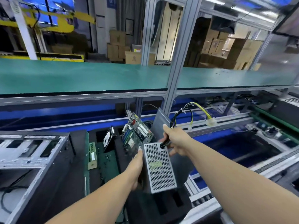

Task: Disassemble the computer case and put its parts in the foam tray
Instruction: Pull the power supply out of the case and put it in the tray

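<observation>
Both hands are up over the foam tray (161, 206) now, and the power supply (157, 167) is hanging between them. The left hand (135, 168) is clamping the unit's left side, thumb pressing at the top corner of the perforated face. The right hand (175, 141) is closing around the black cable bundle (165, 144) right where it is leaving the box, and the loose wiring harness (191, 113) is arcing up and away to the right, its white connector (211, 122) dangling clear of everything.

The unit's long axis is running near to far, tilting away from the person, with the cable end farthest out. It is sitting directly above the near-right part of the tray, where dark slots (176, 199) are cut into the foam just below it. So the drop looks short and nearly straight down; the left hand seems to be carrying the weight, while the right is managing the trailing wires, which could snag.

Farther back in the tray, the motherboard (137, 135) is standing on edge in a slot, and the hard drive (108, 138) is standing upright to its left. A memory stick (92, 154) is lying along the tray's left side. The computer case (37, 159) is sitting open just beside the tray's left edge, looking largely stripped.
</observation>
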